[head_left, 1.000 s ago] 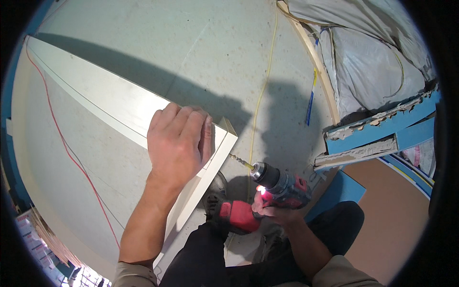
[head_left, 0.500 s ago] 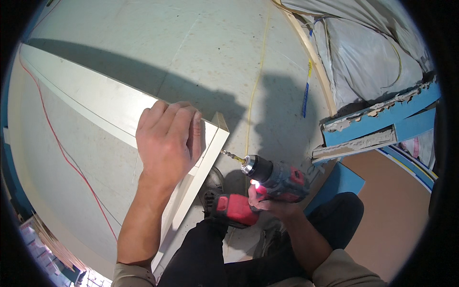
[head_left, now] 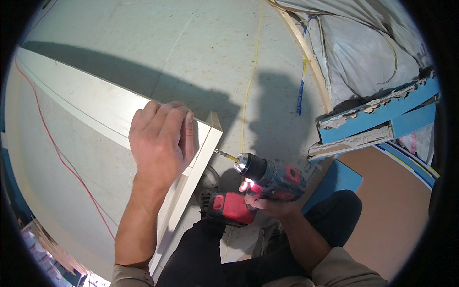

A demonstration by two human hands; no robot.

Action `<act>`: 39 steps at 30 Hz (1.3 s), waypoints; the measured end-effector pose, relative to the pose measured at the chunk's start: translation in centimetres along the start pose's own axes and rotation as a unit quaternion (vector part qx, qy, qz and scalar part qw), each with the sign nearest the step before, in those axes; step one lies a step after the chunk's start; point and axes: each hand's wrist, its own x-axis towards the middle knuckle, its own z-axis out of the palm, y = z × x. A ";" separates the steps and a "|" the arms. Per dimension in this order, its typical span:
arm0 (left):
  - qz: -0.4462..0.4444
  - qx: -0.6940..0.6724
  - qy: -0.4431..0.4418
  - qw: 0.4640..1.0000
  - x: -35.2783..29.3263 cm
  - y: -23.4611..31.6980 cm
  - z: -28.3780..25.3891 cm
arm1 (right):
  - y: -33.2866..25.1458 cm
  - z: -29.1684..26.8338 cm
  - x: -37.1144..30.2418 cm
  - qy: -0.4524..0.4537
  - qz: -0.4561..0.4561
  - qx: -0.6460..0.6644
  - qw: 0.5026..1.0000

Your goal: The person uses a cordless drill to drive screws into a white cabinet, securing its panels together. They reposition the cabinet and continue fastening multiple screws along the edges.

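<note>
Our right hand (head_left: 268, 204) gripping a red-and-black cordless drill (head_left: 282, 178), long axis and slim bit (head_left: 227, 156) pointing left, slightly away, our left hand (head_left: 160, 138) clasping a white board frame (head_left: 91, 88)

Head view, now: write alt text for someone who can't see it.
The right grip holds a red-and-black drill, its bit pointing at a white frame near one corner, while the left grip rests on the frame. A red cord runs along the picture's left.

Beyond the left hand (head_left: 160, 143), pale speckled floor (head_left: 210, 43) lies brightly lit; right of that hand, broad shadow (head_left: 277, 110) falls.
</note>
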 end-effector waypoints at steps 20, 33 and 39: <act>-0.009 -0.015 -0.026 0.999 0.3 0.2 -0.5 | 1.6 -1.4 0.3 0.028 0.049 0.014 0.998; -0.015 -0.023 -0.026 0.999 0.2 -0.2 -0.5 | 1.1 -2.3 0.9 0.012 0.088 -0.005 0.996; -0.022 -0.030 -0.022 0.999 0.0 -0.2 -0.1 | 0.3 -1.7 1.1 -0.027 -0.062 -0.271 0.960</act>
